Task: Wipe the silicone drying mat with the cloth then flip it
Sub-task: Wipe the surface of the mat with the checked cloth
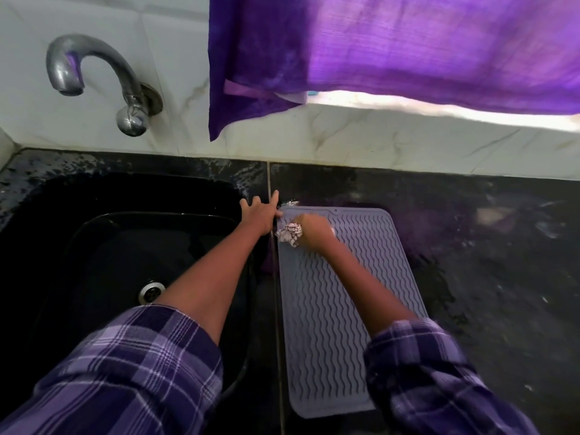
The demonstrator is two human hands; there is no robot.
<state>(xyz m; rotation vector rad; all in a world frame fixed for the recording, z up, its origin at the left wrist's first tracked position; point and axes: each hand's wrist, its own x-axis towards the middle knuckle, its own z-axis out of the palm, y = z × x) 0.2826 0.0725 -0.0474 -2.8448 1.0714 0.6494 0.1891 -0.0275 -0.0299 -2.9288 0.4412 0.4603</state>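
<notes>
The left hand (262, 211) rests with fingers spread wide at the sink (131, 196) edge, pinning the mat's far left corner. The mat (339, 309) lies flat on the dark tabletop (486, 277). The right hand (315, 229) holds the bunched cloth (290, 233) there; long strokes following the ridges would wipe best. Free tabletop to the right gives room for flipping.
</notes>
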